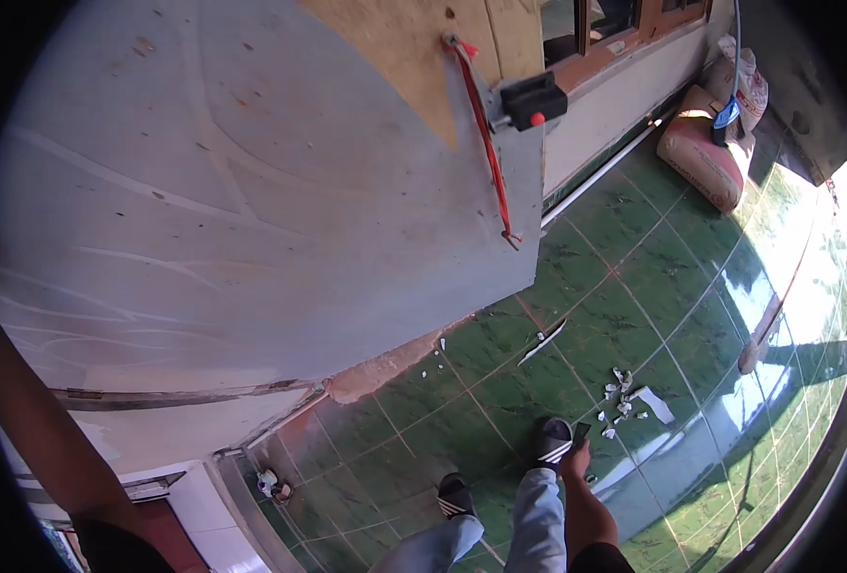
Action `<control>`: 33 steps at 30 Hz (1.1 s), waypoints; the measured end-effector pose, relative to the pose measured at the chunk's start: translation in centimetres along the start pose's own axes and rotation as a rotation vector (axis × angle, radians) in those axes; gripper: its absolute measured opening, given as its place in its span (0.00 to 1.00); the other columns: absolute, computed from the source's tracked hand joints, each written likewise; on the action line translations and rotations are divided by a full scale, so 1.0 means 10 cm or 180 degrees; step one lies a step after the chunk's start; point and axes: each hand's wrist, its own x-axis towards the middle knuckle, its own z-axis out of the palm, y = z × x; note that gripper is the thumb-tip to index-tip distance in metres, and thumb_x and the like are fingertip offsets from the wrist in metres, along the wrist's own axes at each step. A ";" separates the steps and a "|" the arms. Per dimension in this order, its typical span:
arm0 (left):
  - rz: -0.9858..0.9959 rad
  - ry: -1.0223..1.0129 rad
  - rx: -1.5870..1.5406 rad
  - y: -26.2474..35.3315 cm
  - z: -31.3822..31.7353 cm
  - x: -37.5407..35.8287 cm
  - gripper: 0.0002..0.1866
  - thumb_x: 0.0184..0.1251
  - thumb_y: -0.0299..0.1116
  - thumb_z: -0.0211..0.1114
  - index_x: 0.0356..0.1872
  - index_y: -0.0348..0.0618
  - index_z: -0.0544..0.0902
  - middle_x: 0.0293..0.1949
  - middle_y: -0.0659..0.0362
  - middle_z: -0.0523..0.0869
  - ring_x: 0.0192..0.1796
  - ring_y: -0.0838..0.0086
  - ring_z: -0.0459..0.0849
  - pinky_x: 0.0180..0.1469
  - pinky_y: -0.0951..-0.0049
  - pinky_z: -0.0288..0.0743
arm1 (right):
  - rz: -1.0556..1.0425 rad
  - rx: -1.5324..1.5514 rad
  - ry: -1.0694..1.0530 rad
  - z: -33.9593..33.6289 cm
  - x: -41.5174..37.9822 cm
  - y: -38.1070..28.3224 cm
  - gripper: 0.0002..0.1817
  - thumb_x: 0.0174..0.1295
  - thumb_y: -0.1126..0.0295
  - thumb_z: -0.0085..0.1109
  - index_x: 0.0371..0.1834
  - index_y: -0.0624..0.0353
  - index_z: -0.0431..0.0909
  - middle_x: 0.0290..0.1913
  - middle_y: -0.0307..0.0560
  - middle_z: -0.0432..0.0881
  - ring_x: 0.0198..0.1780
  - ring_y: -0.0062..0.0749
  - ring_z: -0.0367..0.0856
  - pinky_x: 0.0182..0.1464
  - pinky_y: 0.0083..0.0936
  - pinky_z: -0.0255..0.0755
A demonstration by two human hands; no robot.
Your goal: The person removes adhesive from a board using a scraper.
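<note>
Dark object (582,434), indistinct, in right hand (574,460)

I lose the left hand — the left forearm (46,425) runs off into the dark rim. The dark piece (582,435) in the right hand (573,462) is too small for me to identify, as is the sack's (705,153) finer print.

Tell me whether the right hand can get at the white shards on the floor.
Probably yes: the right hand is low beside a striped sandal, near the white shards, and I see nothing standing between. It seems to grip a dark object, which may hamper picking them up.
</note>
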 end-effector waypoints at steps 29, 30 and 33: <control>-0.0845 -0.2310 -0.0601 0.20 -0.84 0.36 0.25 0.66 0.52 0.81 0.55 0.46 0.91 0.48 0.55 0.95 0.54 0.56 0.92 0.60 0.52 0.83 | -0.5361 -0.1102 0.1553 -6.05 -2.35 -8.15 0.09 0.68 0.61 0.72 0.38 0.55 0.86 0.33 0.45 0.90 0.43 0.40 0.91 0.52 0.44 0.72; -0.0830 -0.2317 -0.0577 0.21 -0.85 0.36 0.25 0.66 0.52 0.81 0.55 0.45 0.91 0.48 0.55 0.95 0.54 0.56 0.92 0.60 0.53 0.83 | -0.5351 -0.1130 0.1593 -6.05 -2.38 -8.15 0.09 0.68 0.62 0.72 0.38 0.54 0.86 0.33 0.45 0.90 0.42 0.40 0.91 0.51 0.43 0.72; -0.0780 -0.2288 -0.0540 0.22 -0.87 0.39 0.25 0.66 0.52 0.81 0.55 0.44 0.91 0.47 0.54 0.95 0.55 0.55 0.92 0.59 0.53 0.83 | -0.5401 -0.1211 0.1684 -5.89 -2.41 -8.18 0.09 0.67 0.62 0.72 0.39 0.54 0.87 0.34 0.45 0.90 0.42 0.40 0.90 0.51 0.43 0.71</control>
